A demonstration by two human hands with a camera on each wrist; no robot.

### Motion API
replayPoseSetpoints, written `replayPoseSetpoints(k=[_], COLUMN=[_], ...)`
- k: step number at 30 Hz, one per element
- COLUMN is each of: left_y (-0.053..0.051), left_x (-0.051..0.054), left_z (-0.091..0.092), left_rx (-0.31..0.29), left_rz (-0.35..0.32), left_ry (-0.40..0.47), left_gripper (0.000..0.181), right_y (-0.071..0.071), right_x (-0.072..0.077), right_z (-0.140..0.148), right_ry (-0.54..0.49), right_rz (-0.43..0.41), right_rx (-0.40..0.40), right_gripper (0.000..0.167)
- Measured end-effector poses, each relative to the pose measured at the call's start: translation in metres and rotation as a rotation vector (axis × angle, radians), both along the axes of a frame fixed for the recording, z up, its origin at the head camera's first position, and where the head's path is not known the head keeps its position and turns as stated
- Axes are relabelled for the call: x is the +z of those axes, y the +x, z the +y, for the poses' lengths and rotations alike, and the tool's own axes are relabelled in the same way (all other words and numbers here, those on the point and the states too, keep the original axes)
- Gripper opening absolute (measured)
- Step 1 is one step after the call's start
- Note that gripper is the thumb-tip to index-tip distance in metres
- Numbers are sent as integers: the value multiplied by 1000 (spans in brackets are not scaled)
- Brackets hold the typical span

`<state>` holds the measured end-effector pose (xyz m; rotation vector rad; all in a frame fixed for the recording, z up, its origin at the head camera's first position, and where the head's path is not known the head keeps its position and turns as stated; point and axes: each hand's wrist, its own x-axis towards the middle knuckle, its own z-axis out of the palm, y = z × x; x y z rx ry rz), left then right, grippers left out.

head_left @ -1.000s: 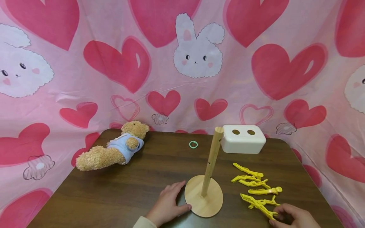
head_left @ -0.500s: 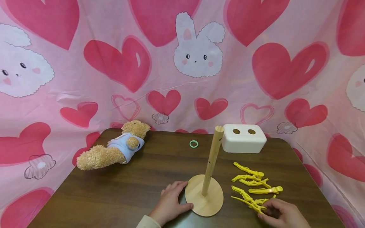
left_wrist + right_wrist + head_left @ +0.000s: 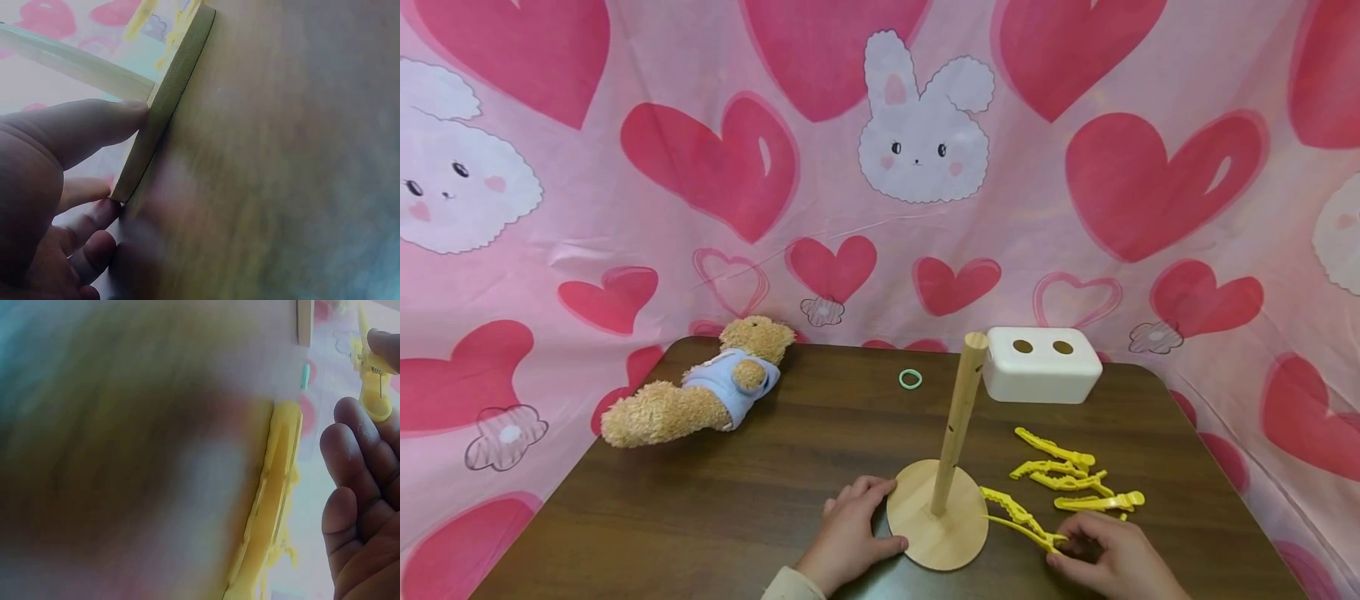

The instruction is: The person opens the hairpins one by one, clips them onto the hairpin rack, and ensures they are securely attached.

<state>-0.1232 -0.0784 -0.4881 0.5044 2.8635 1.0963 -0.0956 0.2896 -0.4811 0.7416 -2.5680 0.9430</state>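
My left hand [image 3: 850, 537] holds the left edge of the round wooden base [image 3: 951, 546], thumb at its front and fingers at its side; an upright wooden post [image 3: 958, 425] rises from it. In the left wrist view the thumb presses on the base's face [image 3: 169, 81]. My right hand [image 3: 1112, 554] pinches the end of a yellow clip [image 3: 1018, 518], whose spread arms point left at the base's right edge. The right wrist view shows the pinched clip [image 3: 374, 381] between thumb and fingers. More yellow clips [image 3: 1097, 502] lie just behind the right hand.
A white box [image 3: 1041, 379] with two round holes stands at the back right. A green ring [image 3: 910, 380] lies at the back middle. A teddy bear [image 3: 730, 387] in a blue shirt lies at the back left. A pink patterned cloth hangs behind the table.
My right hand has moved left with the yellow clip, away from the other clips and up beside the base; the clip's arms have spread apart. The left hand has stayed at the base.
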Motion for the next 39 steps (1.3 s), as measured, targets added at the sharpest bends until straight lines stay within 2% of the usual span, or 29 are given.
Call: replayPoseSetpoints(k=[4, 8, 14, 18, 22, 28, 39], left_y=[0, 0, -1, -2, -2, -3, -5], left_x=[-1, 0, -1, -2, -3, 2, 12], left_z=[0, 0, 0, 1, 2, 2, 4], left_rx=[-1, -2, 0, -3, -1, -13, -37], left_rz=[4, -3, -14, -18, -30, -35, -78], left_ry=[-5, -5, -3, -10, -22, -63, -100], left_gripper=[73, 73, 74, 74, 73, 72, 73], right_y=[-2, -6, -11, -12, -14, -18, -27], right_x=[2, 7, 11, 12, 12, 13, 20], right_z=[-7, -16, -30, -36, -43, -53, -80], right_ry=[5, 16, 13, 29, 59, 72, 44], right_rz=[-59, -158, -181, -209, -200, -231, -311], right_rx=[17, 27, 47, 16, -21, -46, -24], right_gripper=[29, 24, 21, 21, 21, 21, 17])
